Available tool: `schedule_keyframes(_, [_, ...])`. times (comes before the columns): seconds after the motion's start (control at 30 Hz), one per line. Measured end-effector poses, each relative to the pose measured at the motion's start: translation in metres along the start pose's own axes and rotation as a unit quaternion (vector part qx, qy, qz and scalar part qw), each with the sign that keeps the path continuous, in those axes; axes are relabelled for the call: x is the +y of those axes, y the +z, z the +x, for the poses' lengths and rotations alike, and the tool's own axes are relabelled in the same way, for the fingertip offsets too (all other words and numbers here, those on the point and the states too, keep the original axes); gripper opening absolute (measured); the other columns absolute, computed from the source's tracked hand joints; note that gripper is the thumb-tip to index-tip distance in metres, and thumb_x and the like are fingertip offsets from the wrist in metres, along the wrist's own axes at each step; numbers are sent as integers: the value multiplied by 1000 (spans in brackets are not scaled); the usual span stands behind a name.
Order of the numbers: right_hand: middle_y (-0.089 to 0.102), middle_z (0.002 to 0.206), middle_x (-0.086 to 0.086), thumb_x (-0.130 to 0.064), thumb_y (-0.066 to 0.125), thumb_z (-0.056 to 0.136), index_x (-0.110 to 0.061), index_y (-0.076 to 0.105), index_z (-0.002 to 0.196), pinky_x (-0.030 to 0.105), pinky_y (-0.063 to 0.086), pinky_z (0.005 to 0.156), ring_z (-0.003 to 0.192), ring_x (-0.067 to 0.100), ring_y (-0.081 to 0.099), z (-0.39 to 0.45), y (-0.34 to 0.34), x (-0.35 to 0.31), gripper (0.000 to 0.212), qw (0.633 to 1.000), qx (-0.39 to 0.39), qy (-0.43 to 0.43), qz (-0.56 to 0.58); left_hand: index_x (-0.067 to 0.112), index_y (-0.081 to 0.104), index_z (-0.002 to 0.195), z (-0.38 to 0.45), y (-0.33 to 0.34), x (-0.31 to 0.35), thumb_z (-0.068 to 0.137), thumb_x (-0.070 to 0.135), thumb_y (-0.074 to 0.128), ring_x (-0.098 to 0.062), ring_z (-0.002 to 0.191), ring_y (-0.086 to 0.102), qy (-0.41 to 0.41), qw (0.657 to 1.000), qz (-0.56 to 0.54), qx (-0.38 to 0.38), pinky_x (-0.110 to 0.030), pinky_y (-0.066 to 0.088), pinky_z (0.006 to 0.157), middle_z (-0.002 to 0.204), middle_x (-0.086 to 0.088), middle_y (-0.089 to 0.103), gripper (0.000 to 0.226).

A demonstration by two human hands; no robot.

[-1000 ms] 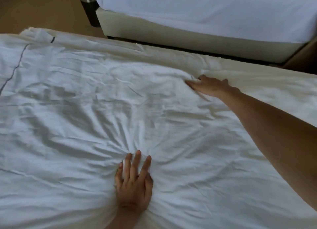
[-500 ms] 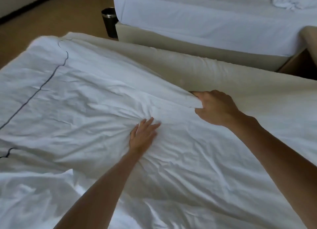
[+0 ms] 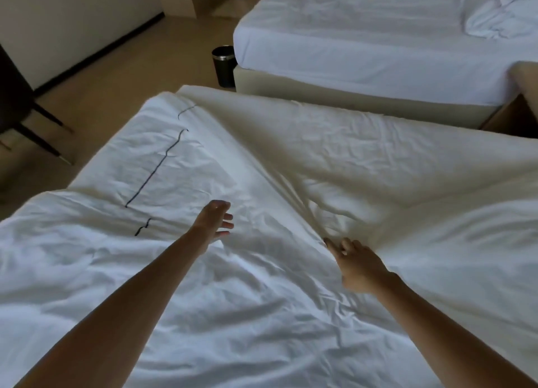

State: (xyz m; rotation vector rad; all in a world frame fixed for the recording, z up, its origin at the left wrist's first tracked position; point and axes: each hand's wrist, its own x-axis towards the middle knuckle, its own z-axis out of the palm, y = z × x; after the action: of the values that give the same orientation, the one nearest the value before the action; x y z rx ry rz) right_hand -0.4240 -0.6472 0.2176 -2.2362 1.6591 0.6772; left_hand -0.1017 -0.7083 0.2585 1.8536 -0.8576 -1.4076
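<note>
The white, crumpled duvet with a thin dark stitched line [image 3: 262, 315] fills the lower and left part of the frame, spread over the near bed. Its free edge runs as a raised ridge from the far corner in the upper middle down to the centre right, and beyond it the cream under-sheet [image 3: 393, 160] lies bare. The right hand [image 3: 359, 268] sits at the low end of that ridge, its fingertips [image 3: 334, 246] curled into the fold and pinching the cloth — taut creases fan up and left from the pinch. The left hand [image 3: 217, 218] is left of the ridge, fingers spread and relaxed, holding nothing; whether it touches the duvet or hovers just above it I cannot tell. The ridge's long axis runs away from the grip toward the upper left, while the bare sheet lies to the right of it — so the right hand is plainly the nearer one, and I judge the next pull should go rightward across the frame. A black round waste bin [image 3: 223, 66] stands on the floor in the upper middle, beside a second white-sheeted bed [image 3: 364, 47]
</note>
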Motion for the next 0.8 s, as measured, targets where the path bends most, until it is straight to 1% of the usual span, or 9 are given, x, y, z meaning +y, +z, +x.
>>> schedule_keyframes(0.07, [29,148,8,-17,48,91,-28,1,158,33,35,105,130,29,38,-4,2,-1,83,999,-25,9,33,13,59,119,-12,5,-7,101,25,45,-26,84,62,-17,998,52,-18,-31,50,71,102,-12,63,26])
schedule_keyframes(0.17, [31,148,8,-22,47,93,-31,9,158,34,39,100,130,29,41,1,-10,3,75,995,-32,16,95,13,62,113,-34,9,-17,100,21,44,-23,81,60,-13,994,100,-33,-28,48,68,96,-10,63,23])
schedule_keyframes(0.27, [36,143,8,-29,51,93,-32,14,157,33,44,93,126,27,46,5,-15,6,74,988,-41,20,147,14,64,105,-57,2,-29,98,19,47,-22,84,61,-4,994,110,-27,-34,51,78,92,-7,65,20])
schedule_keyframes(0.37, [35,143,10,-34,54,91,-36,14,156,33,45,94,126,29,47,-4,-14,1,76,986,-47,33,157,14,68,102,-71,-19,-40,96,17,47,-22,87,65,-7,991,129,-14,-38,54,86,95,-7,69,21])
schedule_keyframes(0.53, [33,147,10,-43,52,91,-39,16,154,34,45,97,130,31,46,-5,-10,-8,73,983,-28,69,169,9,67,99,-56,-60,-38,95,12,50,-20,81,61,-8,992,118,39,-30,49,72,91,-8,66,18])
schedule_keyframes(0.6, [30,148,6,-49,53,89,-40,22,152,34,44,98,130,29,47,2,-13,-15,70,976,-29,90,198,10,67,97,-40,-81,-36,95,13,50,-21,82,60,7,989,145,41,-29,49,72,93,-7,66,17])
schedule_keyframes(0.7, [25,151,1,-57,60,82,-34,42,137,37,42,103,129,27,47,31,-21,-28,61,968,-32,113,223,16,64,92,-10,-117,-30,94,17,50,-22,90,59,28,981,191,23,-36,50,85,98,-5,65,14])
schedule_keyframes(0.73, [34,146,1,-60,63,77,-30,47,125,38,44,101,124,26,49,45,-25,-33,59,966,-31,121,225,16,64,93,6,-130,-29,94,17,50,-21,91,59,32,979,199,21,-37,50,88,99,-4,65,14])
schedule_keyframes(0.8, [58,119,1,-64,68,62,-25,51,105,39,49,88,101,23,58,70,-38,-50,60,955,1,152,255,16,64,97,42,-157,-30,95,17,49,-21,91,59,41,978,204,18,-36,49,90,101,-4,66,16])
